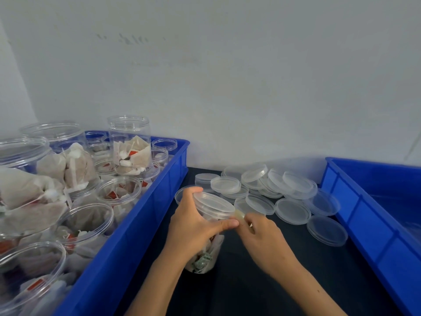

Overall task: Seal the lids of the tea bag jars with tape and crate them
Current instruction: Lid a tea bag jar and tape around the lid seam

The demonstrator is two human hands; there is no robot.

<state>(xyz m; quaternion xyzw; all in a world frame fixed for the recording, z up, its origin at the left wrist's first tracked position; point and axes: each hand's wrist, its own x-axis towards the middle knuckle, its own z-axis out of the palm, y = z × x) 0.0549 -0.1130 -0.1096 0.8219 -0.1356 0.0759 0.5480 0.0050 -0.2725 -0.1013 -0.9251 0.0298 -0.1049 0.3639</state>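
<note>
Both forearms reach in from the near edge. Left hand (193, 226) grips the clear lidded tea-bag jar (210, 224) on the dark table (262, 281), between two blue plastic crates (145, 224); right hand (259, 233) pinches a yellowish tape strip (238, 215) at the lid's rim. Best pressed taut across the lid seam.

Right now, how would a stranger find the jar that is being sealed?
Look at the dark table between the two blue crates. The jar stands there, gripped by the left hand. Unlike the open jars in the left crate, it has its lid on.
</note>
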